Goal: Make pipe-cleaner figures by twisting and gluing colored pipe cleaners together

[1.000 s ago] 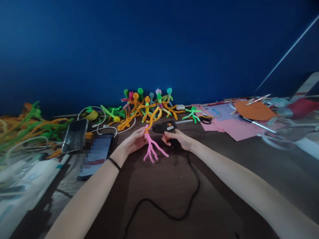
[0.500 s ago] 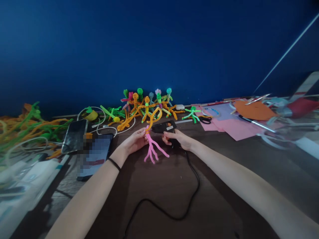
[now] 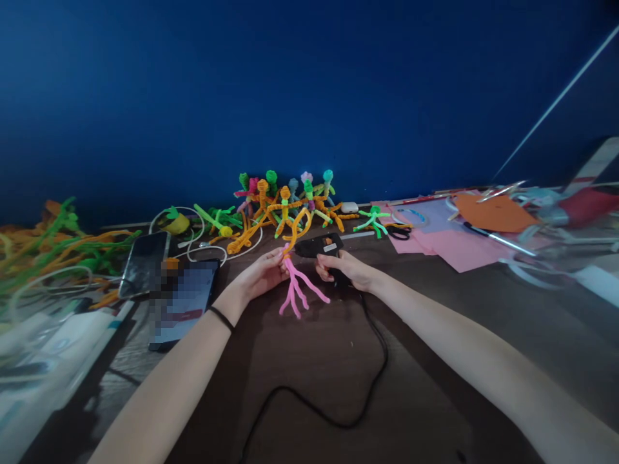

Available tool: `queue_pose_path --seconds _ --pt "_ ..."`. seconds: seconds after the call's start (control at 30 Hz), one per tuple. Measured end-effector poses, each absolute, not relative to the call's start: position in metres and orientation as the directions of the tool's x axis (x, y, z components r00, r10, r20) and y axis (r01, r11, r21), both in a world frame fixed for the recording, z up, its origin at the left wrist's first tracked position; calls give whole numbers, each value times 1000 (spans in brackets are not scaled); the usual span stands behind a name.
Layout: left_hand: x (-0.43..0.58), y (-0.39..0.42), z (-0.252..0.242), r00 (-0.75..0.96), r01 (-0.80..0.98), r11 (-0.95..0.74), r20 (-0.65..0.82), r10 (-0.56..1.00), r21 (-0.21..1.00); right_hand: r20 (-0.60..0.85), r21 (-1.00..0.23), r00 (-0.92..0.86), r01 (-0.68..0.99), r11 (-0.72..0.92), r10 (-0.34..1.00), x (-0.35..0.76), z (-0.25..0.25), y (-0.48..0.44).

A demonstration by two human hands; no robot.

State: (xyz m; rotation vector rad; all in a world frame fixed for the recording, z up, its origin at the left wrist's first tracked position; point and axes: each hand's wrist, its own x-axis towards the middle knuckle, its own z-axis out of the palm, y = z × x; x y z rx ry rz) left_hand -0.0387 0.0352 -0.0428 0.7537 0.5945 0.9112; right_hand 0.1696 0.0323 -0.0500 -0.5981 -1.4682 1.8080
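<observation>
Pink-and-orange pipe-cleaner figure [image 3: 296, 278]: I see it pinched in the person's left hand [image 3: 262, 274], at six o'clock from the colourful dolls [image 3: 285, 201]. Black glue gun [image 3: 309, 247]: gripped in the right hand [image 3: 349, 267], at the figure's two o'clock.

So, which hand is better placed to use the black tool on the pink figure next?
Probably the right hand: it grips the black tool; the left hand holds the pink figure close by.

Pink strands [image 3: 292, 274] swung slightly right – orange loop [image 3: 293, 231] tipped slightly left
</observation>
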Motion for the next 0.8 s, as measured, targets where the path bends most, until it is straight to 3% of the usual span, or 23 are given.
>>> queue_pose_path --seconds 0.8 --pt "-39 36 -44 492 -479 393 -130 861 785 74 -960 -629 -255 -116 774 171 -52 33"
